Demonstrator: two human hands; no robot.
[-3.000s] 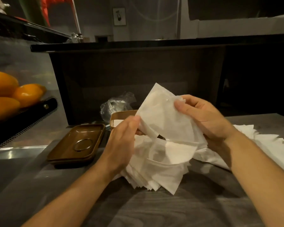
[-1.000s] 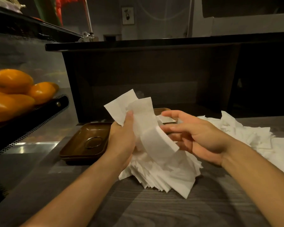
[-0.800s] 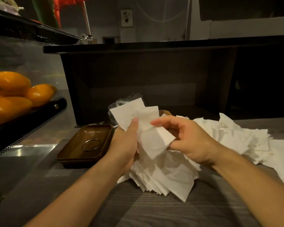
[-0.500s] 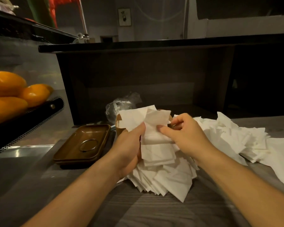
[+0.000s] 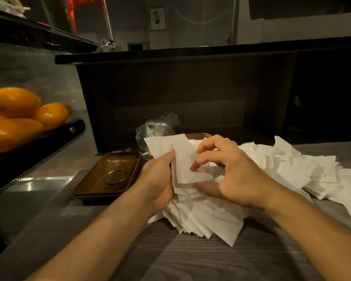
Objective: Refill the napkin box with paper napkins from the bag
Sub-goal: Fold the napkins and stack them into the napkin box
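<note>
While the napkin stack [image 5: 193, 211] at frame centre is gripped by the left hand [image 5: 158, 179], another folded napkin [image 5: 187, 165] gets pressed on by the right hand's [image 5: 231, 177] loosely curled fingers, probably so it's squared up for the box.

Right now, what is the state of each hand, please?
Left hand: grips the stack of napkins.
Right hand: fingers curled over the top napkin; grip cannot be told.
</note>
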